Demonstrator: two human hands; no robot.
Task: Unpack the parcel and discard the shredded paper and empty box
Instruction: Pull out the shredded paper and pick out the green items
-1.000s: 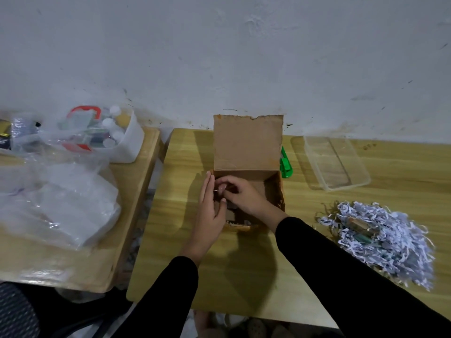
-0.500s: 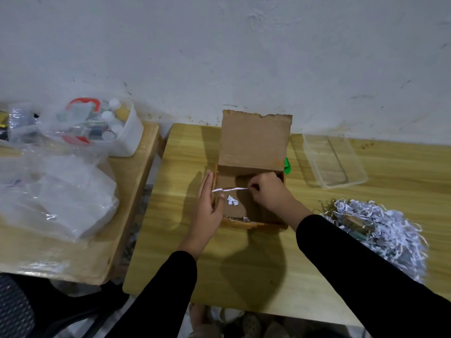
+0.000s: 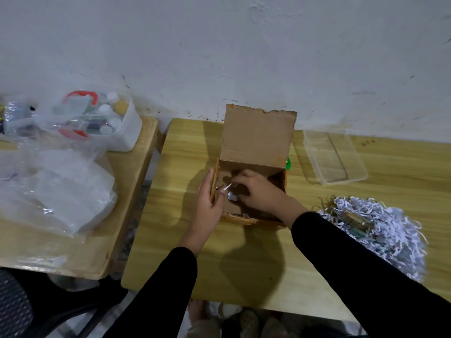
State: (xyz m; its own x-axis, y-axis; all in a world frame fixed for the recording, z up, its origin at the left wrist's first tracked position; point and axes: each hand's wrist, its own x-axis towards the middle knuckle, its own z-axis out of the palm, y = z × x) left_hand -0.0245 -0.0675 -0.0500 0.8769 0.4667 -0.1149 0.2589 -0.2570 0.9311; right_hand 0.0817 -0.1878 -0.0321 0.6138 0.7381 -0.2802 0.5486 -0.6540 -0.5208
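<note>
An open cardboard box stands in the middle of the wooden table, its lid flap upright. My left hand lies along the box's left wall, fingers straight outside and thumb hooked over the rim. Inside the box, my right hand pinches a white paper strip with curled fingers. One small paper scrap lies on the box floor beside it. A pile of shredded paper sits on the table to the right, with a few small items half buried in it.
A clear plastic container lies behind the pile, and a green object peeks out behind the box. A second table at the left holds plastic bags and a white tub of bottles. A narrow gap separates the tables.
My right hand, which had drawn the paper strip out to the right, has moved back left and deeper into the box. My left hand stays on the box wall.
</note>
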